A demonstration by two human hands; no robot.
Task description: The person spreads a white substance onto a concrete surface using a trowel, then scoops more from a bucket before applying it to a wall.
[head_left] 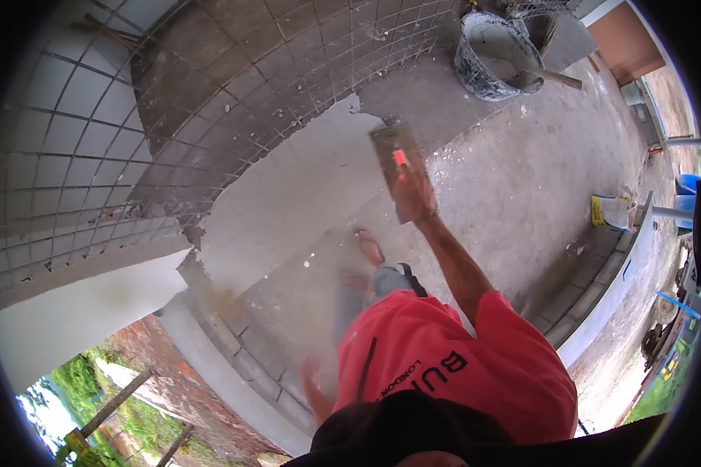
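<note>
My right hand [414,194] is closed round the red handle of a flat metal trowel [385,159], whose blade lies at the right end of a smooth, pale plastered patch [288,183]. The patch has a ragged upper edge below a wire mesh [288,70]. Low in the view, my left hand [312,381] hangs beside the red shirt [444,342]; it is smeared by motion, so its fingers cannot be made out.
A plaster-splashed tub [497,58] with a wooden-handled tool [553,76] stands at the upper right. A yellow and white container [611,211] sits by the right wall. Block courses [261,370] run along the lower left. My foot [370,247] is on the floor.
</note>
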